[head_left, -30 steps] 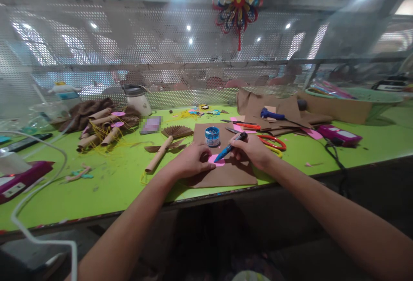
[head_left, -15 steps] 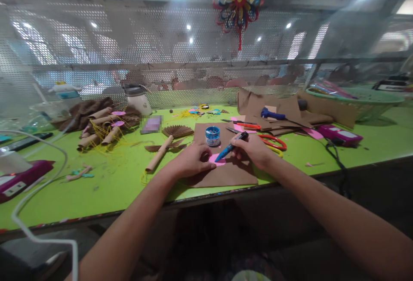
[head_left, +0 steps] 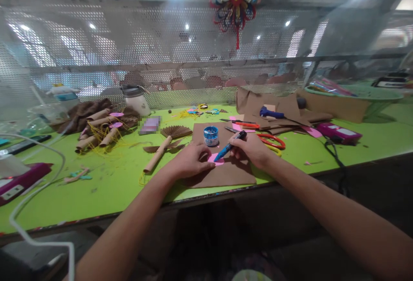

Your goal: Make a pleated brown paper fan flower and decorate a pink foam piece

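A blue marker [head_left: 226, 148] slants down from my right hand [head_left: 253, 147], whose fingers are closed around its barrel. Its tip touches a small pink paper piece [head_left: 220, 161] on a brown paper sheet [head_left: 229, 178]. My left hand [head_left: 190, 160] pins the paper's left edge with thumb and curled fingers. Just behind the paper stands a small open jar [head_left: 211, 137] with blue on its rim. Left of my left hand lies a brown paper roll [head_left: 157, 156] with a pleated fan [head_left: 176, 131] at its far end.
Red-handled scissors [head_left: 274, 141] and a blue glue gun [head_left: 271, 113] lie to the right, near stacked brown paper [head_left: 290, 119]. Paper rolls with yellow strings [head_left: 111, 137] are piled left. Purple power strips [head_left: 338, 134] sit on the green table [head_left: 122, 186]; a white cable [head_left: 41, 241] hangs front left.
The view has shifted very slightly. Both hands keep nearly the same pose, with the marker tip still on the pink paper.
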A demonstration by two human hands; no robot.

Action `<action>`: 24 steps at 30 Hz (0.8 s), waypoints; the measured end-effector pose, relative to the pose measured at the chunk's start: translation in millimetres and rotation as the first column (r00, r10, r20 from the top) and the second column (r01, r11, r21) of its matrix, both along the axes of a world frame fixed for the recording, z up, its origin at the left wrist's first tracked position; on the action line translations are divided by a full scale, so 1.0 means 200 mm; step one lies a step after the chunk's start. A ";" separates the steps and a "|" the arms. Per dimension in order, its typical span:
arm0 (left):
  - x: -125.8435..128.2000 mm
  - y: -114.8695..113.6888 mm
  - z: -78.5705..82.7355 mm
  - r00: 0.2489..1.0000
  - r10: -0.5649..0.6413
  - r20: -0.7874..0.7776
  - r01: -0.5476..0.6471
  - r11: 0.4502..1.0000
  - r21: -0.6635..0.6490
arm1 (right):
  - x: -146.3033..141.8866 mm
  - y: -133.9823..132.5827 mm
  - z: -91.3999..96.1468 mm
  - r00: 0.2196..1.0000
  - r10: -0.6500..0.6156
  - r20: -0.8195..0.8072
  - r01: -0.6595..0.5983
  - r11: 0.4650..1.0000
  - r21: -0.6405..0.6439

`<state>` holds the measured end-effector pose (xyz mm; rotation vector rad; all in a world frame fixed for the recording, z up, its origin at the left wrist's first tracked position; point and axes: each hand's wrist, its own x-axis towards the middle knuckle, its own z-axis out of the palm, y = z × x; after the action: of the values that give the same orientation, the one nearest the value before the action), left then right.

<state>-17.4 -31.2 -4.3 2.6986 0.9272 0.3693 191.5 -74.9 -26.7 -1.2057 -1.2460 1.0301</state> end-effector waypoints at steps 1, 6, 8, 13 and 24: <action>0.00 0.00 0.00 1.000 -0.008 0.002 0.008 1.000 0.011 | 0.00 0.00 0.00 1.000 0.004 -0.001 -0.004 1.000 0.002; -0.01 0.02 -0.02 1.000 -0.015 0.004 0.014 0.999 0.032 | -0.01 -0.01 0.01 1.000 -0.018 0.013 0.018 1.000 -0.026; -0.01 0.01 -0.02 1.000 -0.015 0.007 0.015 0.999 0.033 | -0.01 -0.01 0.01 1.000 -0.020 0.023 0.020 1.000 -0.023; 0.00 0.00 -0.02 1.000 -0.003 0.003 0.003 1.000 0.014 | 0.00 0.00 0.00 0.999 -0.028 0.036 0.028 1.000 0.007; 0.01 0.01 -0.03 1.000 -0.002 0.011 0.001 0.999 0.039 | 0.00 0.00 -0.01 0.999 -0.028 0.018 0.028 1.000 0.001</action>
<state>-16.1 -29.1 -10.2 2.7293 0.9242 0.4056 192.4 -74.5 -28.3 -1.2305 -1.2403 1.0005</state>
